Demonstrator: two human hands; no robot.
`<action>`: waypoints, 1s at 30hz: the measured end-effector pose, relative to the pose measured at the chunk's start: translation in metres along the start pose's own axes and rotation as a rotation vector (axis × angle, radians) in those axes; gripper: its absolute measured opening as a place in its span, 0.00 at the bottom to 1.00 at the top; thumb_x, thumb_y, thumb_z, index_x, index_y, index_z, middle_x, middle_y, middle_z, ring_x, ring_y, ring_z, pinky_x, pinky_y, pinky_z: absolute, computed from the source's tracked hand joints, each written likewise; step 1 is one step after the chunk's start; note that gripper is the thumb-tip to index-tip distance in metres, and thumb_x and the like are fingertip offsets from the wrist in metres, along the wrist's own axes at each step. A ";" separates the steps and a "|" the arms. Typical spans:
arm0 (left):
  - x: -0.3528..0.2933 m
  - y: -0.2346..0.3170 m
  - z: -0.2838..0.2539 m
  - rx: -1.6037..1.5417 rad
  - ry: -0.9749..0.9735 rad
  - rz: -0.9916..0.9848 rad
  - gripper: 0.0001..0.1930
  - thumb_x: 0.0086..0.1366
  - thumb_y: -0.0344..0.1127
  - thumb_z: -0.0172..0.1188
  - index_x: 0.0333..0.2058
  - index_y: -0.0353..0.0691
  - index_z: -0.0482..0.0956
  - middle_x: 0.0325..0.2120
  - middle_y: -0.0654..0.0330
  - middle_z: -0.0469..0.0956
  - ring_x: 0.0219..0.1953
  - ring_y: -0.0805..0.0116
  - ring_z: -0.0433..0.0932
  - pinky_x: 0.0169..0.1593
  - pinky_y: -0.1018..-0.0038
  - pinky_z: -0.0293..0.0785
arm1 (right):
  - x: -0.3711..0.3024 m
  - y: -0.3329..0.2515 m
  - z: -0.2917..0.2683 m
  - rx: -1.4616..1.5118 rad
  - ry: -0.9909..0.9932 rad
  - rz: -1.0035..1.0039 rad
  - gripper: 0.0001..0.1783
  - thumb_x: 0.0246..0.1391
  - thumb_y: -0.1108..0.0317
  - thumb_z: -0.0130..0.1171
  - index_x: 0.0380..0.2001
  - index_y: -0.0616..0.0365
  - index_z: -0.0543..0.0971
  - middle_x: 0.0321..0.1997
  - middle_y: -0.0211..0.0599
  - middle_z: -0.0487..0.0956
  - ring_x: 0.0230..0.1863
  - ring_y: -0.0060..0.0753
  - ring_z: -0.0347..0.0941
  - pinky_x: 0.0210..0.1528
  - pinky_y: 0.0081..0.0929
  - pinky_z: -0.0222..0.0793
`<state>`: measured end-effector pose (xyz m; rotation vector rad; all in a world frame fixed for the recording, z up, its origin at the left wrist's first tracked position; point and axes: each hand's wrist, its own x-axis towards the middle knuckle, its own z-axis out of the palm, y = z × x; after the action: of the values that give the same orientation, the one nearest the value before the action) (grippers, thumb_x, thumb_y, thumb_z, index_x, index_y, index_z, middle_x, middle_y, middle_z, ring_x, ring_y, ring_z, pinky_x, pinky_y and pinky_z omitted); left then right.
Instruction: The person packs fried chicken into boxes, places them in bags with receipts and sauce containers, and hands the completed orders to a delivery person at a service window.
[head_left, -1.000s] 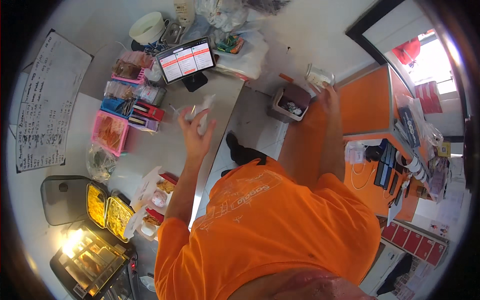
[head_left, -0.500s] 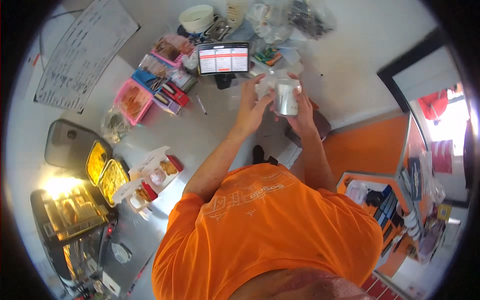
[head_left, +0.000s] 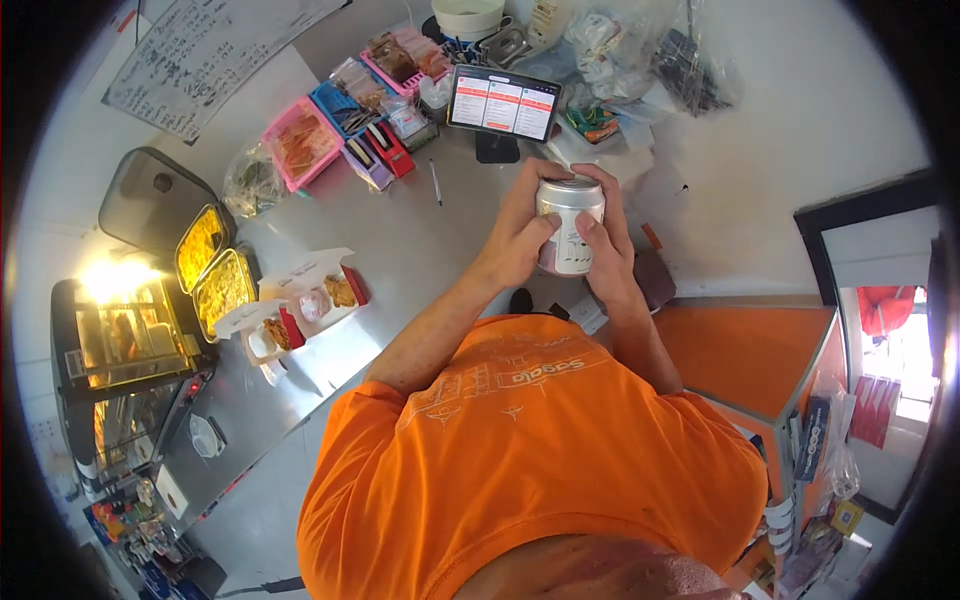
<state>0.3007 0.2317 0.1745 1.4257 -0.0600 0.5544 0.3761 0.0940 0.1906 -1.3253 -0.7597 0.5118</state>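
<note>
Near the metal counter point(head_left: 400, 255) edge | can point(head_left: 571, 245): raised, sidewall toward camera | left hand point(head_left: 512, 238): wrapped around left side | right hand point(head_left: 612, 258): wrapped around right side | opposed grip, apparently for stability | tablet point(head_left: 503, 103): propped upright, presumably for hands-free reading

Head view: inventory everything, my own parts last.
can: 1, silver and white, between the hands
table: 1, grey, left
tablet: 1, black, back of table
pen: 1, white, tabletop
tape dispensers: 2, red, purple, beside baskets
baskets: 3, two pink, one blue, back left
food boxes: 2, white and red, table's left
food batches: 2, yellow, left of boxes
lit case: 1, black-framed, far left
whiteboard: 1, white, upper left
bowl: 1, white, top
bags: several, clear, top
cabinet: 1, orange, right
shirt: 1, orange, lower centre
left hand: 1, bare, can's left
right hand: 1, bare, can's right
</note>
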 end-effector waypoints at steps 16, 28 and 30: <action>-0.027 -0.017 -0.011 -0.126 0.133 -0.073 0.27 0.56 0.40 0.50 0.54 0.36 0.66 0.48 0.53 0.68 0.49 0.65 0.70 0.51 0.72 0.67 | -0.002 0.023 0.010 0.222 -0.005 0.092 0.29 0.62 0.63 0.56 0.65 0.55 0.64 0.58 0.40 0.68 0.58 0.32 0.65 0.62 0.31 0.63; -0.021 0.002 -0.023 0.334 0.222 -0.144 0.07 0.67 0.30 0.55 0.31 0.33 0.75 0.30 0.60 0.72 0.36 0.73 0.70 0.42 0.74 0.67 | 0.027 0.037 -0.004 -0.593 0.001 -0.519 0.37 0.52 0.69 0.69 0.62 0.61 0.63 0.56 0.54 0.70 0.55 0.48 0.70 0.60 0.41 0.65; -0.015 -0.010 -0.025 0.300 0.246 -0.179 0.08 0.67 0.31 0.56 0.31 0.33 0.75 0.29 0.60 0.73 0.34 0.73 0.71 0.42 0.73 0.68 | 0.034 0.041 -0.009 -0.649 -0.025 -0.531 0.36 0.50 0.69 0.70 0.60 0.62 0.64 0.55 0.56 0.70 0.55 0.52 0.70 0.60 0.42 0.65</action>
<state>0.2846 0.2504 0.1556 1.6229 0.3572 0.6032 0.4089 0.1207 0.1563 -1.6190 -1.3163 -0.1677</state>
